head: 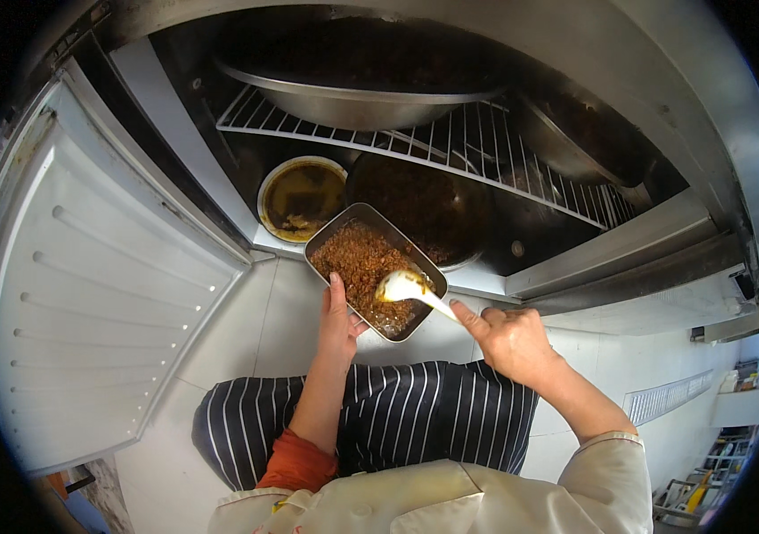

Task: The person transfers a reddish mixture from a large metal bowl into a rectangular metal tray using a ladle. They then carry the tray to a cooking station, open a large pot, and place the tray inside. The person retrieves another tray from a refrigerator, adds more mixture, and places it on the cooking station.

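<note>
My left hand point(338, 317) holds a rectangular metal pan point(443, 284) by its near left side, thumb over the rim. Brown, crumbly food like minced meat point(356, 257) fills much of the pan. In my right hand point(509, 337) is the handle of a white ladle point(402, 287); its bowl, smeared with yellow-brown sauce, rests on the food near the pan's right side. Just beyond the pan, low in an open refrigerator, stand a round container of yellow-brown, oily sauce point(302, 198) and a large round vessel of dark food point(412, 200), partly hidden by the pan and the shelf.
A white wire shelf point(379, 143) above carries a wide metal bowl point(366, 107) and another bowl point(569, 147) at right, both with dark contents. The refrigerator door point(105, 300) stands open at left. A floor grate point(668, 398) and a rack point(706, 467) lie to the right.
</note>
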Motion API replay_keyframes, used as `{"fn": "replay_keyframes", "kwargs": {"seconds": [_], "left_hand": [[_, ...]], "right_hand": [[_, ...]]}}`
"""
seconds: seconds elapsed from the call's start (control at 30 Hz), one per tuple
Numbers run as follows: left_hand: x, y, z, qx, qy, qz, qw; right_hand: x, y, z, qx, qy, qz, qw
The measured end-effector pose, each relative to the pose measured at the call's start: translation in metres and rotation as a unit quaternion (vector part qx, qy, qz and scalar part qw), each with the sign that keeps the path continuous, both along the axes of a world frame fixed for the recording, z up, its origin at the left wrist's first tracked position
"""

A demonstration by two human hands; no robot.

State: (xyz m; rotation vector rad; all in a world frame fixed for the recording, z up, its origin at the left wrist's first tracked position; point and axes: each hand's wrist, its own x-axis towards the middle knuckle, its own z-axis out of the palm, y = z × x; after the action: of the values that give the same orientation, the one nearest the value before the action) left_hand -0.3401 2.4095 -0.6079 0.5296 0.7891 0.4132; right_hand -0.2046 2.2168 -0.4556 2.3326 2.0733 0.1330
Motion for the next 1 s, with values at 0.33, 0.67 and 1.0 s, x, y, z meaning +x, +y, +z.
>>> {"fn": "replay_keyframes", "kwargs": {"seconds": [0.33,0.67,1.0], "left_hand": [[-0.001,-0.003,0.007,0.017,-0.005,-0.016,1.000],[0.005,-0.005,-0.007,-0.017,-0.020,-0.021,0.999],[0.007,-0.009,-0.003,-0.014,0.014,-0.059,0.998]], "right_hand": [[0.007,0.009,0.009,-0.121,-0.083,0.038,0.988],[0.016,0.039,-0.026,-0.014,-0.027,-0.005,1.000],[0.023,0.084,-0.050,0.007,-0.047,-0.039,0.998]]}}
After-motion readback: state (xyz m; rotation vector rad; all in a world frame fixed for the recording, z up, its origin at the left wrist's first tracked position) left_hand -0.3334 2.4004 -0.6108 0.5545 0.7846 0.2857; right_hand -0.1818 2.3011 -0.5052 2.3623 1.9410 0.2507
